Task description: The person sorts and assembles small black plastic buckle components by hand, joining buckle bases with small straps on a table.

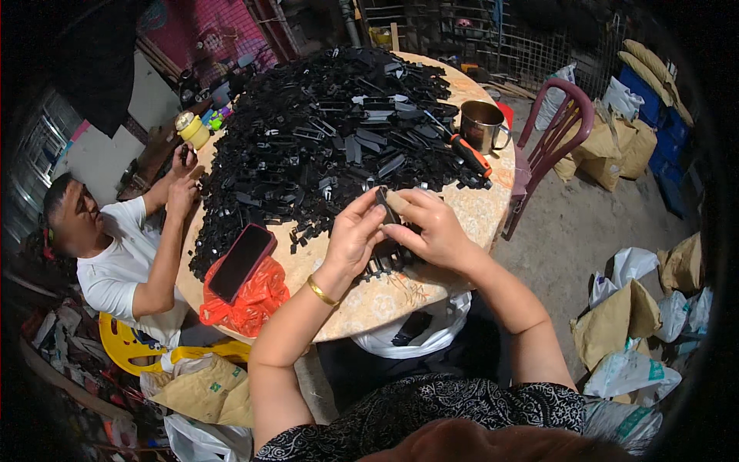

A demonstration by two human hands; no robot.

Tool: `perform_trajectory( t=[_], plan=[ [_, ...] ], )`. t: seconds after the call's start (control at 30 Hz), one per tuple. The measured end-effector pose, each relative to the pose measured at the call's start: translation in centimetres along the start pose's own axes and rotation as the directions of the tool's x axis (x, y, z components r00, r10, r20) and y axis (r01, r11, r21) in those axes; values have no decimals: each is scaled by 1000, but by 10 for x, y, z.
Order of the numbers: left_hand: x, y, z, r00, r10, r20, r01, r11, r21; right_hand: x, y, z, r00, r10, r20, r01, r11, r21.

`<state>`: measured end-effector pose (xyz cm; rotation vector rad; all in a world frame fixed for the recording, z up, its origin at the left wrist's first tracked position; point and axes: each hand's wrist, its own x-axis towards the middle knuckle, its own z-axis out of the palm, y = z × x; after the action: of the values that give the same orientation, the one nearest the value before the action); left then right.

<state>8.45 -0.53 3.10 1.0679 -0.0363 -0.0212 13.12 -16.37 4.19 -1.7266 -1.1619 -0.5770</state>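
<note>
Both my hands meet over the near edge of a round table, closed around a small black plastic part (389, 215). My left hand (356, 237) grips it from the left, and my right hand (433, 229) pinches it from the right. Fingers cover most of the part, so its exact kind does not show. Below my hands, several black plastic parts (379, 266) lie close to the table edge. Beyond them spreads a large heap of similar black parts (323, 131), some long and flat, some small and clip-like.
On the marbled tabletop (477, 212) are a screwdriver (469, 155), a metal mug (483, 127), a phone (242, 262) on a red plastic bag (265, 296) and a yellow jar (194, 131). A co-worker (123, 254) handles something at left. A maroon chair (566, 115) and sacks (616, 323) stand right.
</note>
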Motion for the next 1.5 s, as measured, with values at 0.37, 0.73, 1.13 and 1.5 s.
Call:
perform_trajectory(
  t=[0.37,0.73,1.13,1.5],
  plan=[
    [72,-2,2,881,390,268,-330,100,939,-43,37,-63,895,446,12,-390,795,-464],
    [128,-17,-5,920,348,180,-105,-222,969,-64,64,-53,917,388,90,-331,869,-368],
    [100,17,-43,935,331,-128,-165,725,668,-43,113,-57,912,410,10,-310,705,-638],
    [31,18,-26,988,-119,96,136,972,-193,-8,66,-21,827,560,50,-526,740,419]
  ],
)
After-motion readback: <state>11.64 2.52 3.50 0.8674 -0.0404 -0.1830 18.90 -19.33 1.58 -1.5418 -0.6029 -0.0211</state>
